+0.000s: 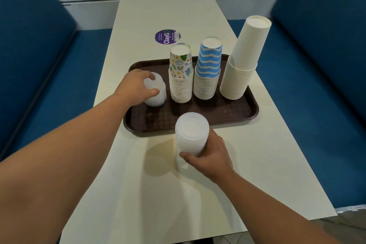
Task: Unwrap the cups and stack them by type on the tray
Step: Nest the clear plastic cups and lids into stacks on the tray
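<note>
A brown tray lies across the cream table. On it stand three upside-down stacks: patterned paper cups, blue-and-white striped cups and tall plain white cups. At the tray's left end my left hand grips a short stack of translucent plastic cups from above. In front of the tray my right hand holds a second stack of translucent plastic cups by its lower part, over the table.
A round purple sticker sits on the table behind the tray. Blue padded benches flank the table on both sides. A white wall runs along the far end.
</note>
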`<state>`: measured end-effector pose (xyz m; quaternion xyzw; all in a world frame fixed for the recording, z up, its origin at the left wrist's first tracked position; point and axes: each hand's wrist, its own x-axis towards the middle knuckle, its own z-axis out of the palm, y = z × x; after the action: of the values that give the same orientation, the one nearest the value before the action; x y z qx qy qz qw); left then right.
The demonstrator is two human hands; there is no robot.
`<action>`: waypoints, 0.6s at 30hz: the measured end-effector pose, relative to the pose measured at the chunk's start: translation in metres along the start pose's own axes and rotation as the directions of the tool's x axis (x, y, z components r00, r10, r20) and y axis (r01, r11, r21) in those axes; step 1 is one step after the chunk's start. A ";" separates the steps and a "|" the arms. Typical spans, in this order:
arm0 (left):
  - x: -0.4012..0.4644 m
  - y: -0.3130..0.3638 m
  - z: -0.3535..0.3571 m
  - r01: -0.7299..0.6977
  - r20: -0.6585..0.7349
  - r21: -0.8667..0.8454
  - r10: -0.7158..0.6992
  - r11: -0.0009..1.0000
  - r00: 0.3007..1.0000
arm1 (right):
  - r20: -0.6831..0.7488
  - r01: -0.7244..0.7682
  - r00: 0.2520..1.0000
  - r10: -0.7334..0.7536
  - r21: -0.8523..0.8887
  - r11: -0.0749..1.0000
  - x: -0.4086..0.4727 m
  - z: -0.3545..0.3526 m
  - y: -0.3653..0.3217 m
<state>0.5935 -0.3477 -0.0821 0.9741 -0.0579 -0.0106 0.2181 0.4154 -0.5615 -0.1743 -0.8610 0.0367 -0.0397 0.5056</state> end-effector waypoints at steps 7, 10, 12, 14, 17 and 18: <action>0.002 0.001 0.006 -0.015 0.068 0.073 0.010 0.997 0.998 | -0.002 0.007 1.000 -0.007 -0.011 1.000 0.001 0.001 0.001; 0.002 0.003 0.008 -0.031 0.057 0.114 0.025 0.993 0.998 | 0.005 0.005 1.000 -0.005 -0.014 1.000 0.001 0.001 0.002; 0.003 0.004 0.009 -0.034 0.057 0.135 0.026 0.990 0.998 | 0.005 0.000 1.000 0.000 -0.014 1.000 0.001 0.002 0.003; 0.004 0.005 0.010 -0.028 0.062 0.147 0.019 0.989 0.998 | 0.003 -0.005 1.000 0.005 -0.018 1.000 0.000 0.002 0.003; 0.006 0.005 0.010 -0.016 0.080 0.142 0.005 0.990 0.997 | 0.004 -0.008 1.000 0.008 -0.027 1.000 0.000 0.002 0.003; 0.005 0.005 0.010 -0.010 0.091 0.138 -0.002 0.990 0.996 | 0.004 -0.009 1.000 0.009 -0.028 1.000 0.000 0.001 0.003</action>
<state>0.5975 -0.3573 -0.0885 0.9853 -0.0703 -0.0503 0.1471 0.4157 -0.5618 -0.1775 -0.8679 0.0399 -0.0351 0.4938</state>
